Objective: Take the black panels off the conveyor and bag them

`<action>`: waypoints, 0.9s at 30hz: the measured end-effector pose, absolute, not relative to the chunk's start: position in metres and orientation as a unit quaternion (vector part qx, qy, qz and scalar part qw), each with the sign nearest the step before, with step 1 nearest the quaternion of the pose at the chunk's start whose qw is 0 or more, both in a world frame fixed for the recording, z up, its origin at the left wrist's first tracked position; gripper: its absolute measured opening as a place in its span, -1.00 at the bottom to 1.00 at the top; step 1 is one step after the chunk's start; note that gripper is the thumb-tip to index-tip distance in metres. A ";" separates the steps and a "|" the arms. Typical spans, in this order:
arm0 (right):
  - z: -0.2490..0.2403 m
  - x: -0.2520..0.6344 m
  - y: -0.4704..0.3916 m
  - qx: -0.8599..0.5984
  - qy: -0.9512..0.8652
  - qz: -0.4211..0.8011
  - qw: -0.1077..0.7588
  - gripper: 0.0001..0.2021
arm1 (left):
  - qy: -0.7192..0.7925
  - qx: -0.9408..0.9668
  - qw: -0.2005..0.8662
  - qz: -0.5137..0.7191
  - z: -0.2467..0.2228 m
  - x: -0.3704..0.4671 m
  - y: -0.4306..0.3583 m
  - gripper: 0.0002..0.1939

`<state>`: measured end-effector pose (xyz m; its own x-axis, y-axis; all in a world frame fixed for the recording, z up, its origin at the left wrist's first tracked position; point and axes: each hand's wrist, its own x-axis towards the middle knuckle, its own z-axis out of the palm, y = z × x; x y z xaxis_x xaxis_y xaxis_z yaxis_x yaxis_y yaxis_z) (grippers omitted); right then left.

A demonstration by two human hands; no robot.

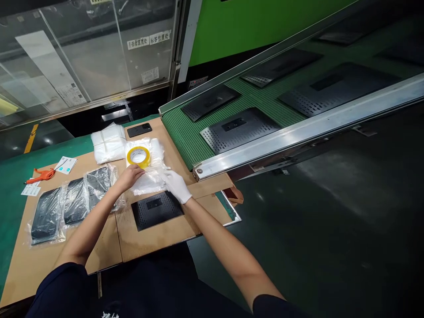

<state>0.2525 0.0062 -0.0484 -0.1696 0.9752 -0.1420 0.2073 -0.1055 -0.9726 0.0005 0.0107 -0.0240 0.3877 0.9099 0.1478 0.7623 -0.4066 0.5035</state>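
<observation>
A stack of clear plastic bags (155, 150) lies on the cardboard-covered table, with a roll of yellow tape (128, 155) on top. My bare left hand (131, 177) has its fingers closed at the near edge of the top plastic bag, just below the tape. My right hand (177, 186), in a white glove, grips the right side of the same bag; its fingertips blend into the plastic. Directly below the bags, a black perforated panel (155, 216) rests flat, its upper right corner near my right wrist.
Bagged black panels (49, 214) lie at left. Beyond are a bundle of bags (107, 143), a phone (139, 129), an orange trigger tool (43, 175) and printed labels (66, 165). A green conveyor (188, 137) with a metal side rail (251, 148) carries several black panels (238, 128).
</observation>
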 end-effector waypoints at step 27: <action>-0.011 0.209 0.004 -0.482 -0.586 0.572 0.310 -0.73 | 0.598 0.655 0.342 0.310 -0.007 0.019 -0.014 -0.59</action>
